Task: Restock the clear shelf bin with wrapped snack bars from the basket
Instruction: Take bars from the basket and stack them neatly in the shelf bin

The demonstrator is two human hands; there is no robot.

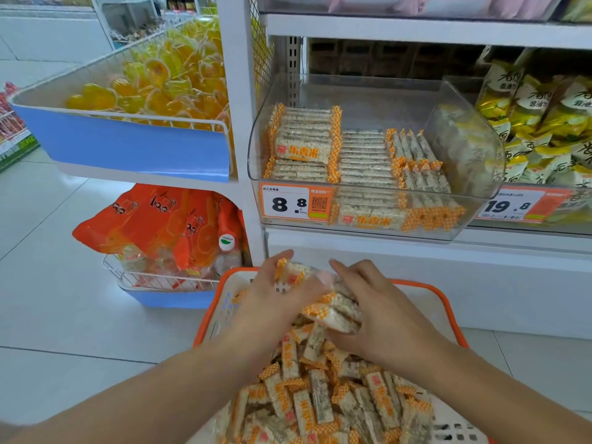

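A person's left hand (272,296) and right hand (381,312) close from either side on a bundle of snack bars (333,310) lifted just above an orange basket (429,291), which stands on the tiled floor (64,283) below the shelf. Both hands have fingers curled around the wrapped bars, the left taking the near ends and the right cupping the stack from the side and underneath. Many more bars lie heaped loose in the basket. Above, the clear bin (474,155) on the shelf (416,32) is partly stocked, with neat rows at left and centre and open room toward its right side (the price tag (285,203) on its front reads 8.8). The bars look light and fairly stiff, though puffed-rice pieces of this kind probably crumble under a hard squeeze, and the glossy wrappers are likely slippery against one another. Holding the bundle by its long flat sides, with pressure from both ends, seems the safest grip for carrying it up to the bin.
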